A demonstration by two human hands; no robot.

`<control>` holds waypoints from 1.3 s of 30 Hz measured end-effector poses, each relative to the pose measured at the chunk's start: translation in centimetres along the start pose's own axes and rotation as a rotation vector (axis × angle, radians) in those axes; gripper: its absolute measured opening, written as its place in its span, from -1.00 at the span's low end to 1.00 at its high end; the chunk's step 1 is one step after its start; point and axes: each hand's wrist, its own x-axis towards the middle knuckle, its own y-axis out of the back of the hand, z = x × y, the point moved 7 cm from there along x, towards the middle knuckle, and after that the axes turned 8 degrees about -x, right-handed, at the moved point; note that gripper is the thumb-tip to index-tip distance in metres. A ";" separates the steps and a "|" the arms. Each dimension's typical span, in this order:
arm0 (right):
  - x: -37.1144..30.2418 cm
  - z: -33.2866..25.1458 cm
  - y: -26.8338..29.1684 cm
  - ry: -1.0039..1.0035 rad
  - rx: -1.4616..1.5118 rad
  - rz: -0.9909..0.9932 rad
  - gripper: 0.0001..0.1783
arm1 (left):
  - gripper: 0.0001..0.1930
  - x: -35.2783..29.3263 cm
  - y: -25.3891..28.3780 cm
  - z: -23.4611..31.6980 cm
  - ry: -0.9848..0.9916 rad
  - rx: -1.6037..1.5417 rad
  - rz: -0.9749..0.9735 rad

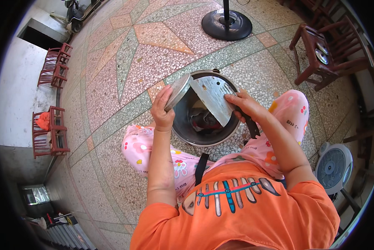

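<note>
Over an open round metal pot (180,128), my left hand (162,109) grips a round, flat metal piece that looks like a lid (179,91), tilted on its edge. My right hand (247,104) is closed round a cleaver (214,96) with a broad, stained grey blade, a hole near its far corner and a dark handle. The blade slants across the pot's mouth, its upper corner close to the lid; whether they touch I cannot tell. Dark, crumpled-looking contents (205,120) lie in the pot, partly hidden by the blade. The pot stands on the floor between my knees.
A black round stand base (227,25) is on the terrazzo floor beyond the pot. At right are a wooden chair (316,66) with metal lids (321,55) on it and a box fan (332,166). Along the left wall stand red-brown chairs (50,133).
</note>
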 end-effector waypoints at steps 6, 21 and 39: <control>0.0 -0.1 0.4 0.023 0.009 0.000 -0.56 | -0.37 0.0 -0.1 0.0 0.036 -0.002 0.001; 0.1 0.4 -1.2 0.053 -0.078 -0.053 -0.54 | -0.45 -0.3 -0.4 -0.7 0.017 0.180 -0.020; 0.0 0.4 -1.5 0.054 -0.219 0.031 -0.49 | -0.44 -0.9 -1.1 -1.5 0.117 0.209 -0.056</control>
